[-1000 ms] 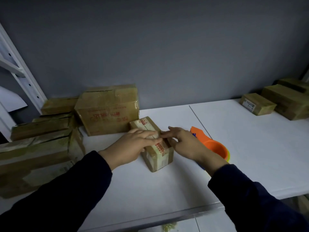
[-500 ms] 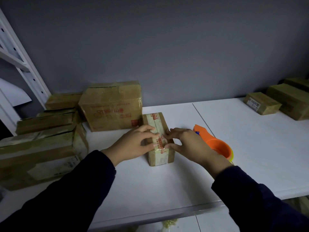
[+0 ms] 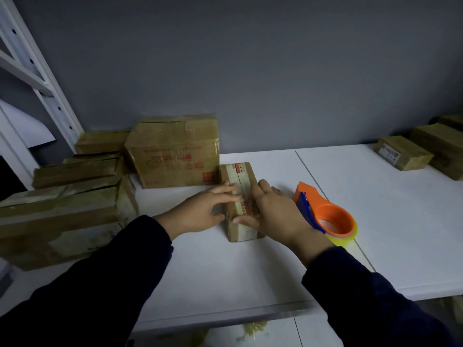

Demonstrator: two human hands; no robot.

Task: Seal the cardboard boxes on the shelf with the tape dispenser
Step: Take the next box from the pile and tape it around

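- Pressing down on the small box (image 3: 240,172) with both hands, neither curled round it.
- Left hand (image 3: 200,211) flat, with straight fingers across the taped top and the thumb against the near left side.
- Right hand (image 3: 273,214) over the box's right edge, with the fingers stretched forward along it and the thumb reaching across the near end of the top.
- Lies lengthwise near the middle of the white shelf board (image 3: 250,266), pale tape with red print along its top. Cannot tell whether its far left corner touches the large box (image 3: 172,151) behind it.
- Orange tape dispenser (image 3: 330,219) flat on the shelf just right of the right hand, unheld, with a roll of yellowish clear tape (image 3: 348,240) in it.
- Stack of taped boxes (image 3: 62,216) at the left end of the shelf, beside the white upright (image 3: 37,78).
- More boxes (image 3: 403,152) at the far right, well apart from the hands.
- Dark sleeves (image 3: 112,279) down to both wrists, and a grey wall (image 3: 250,71) behind.
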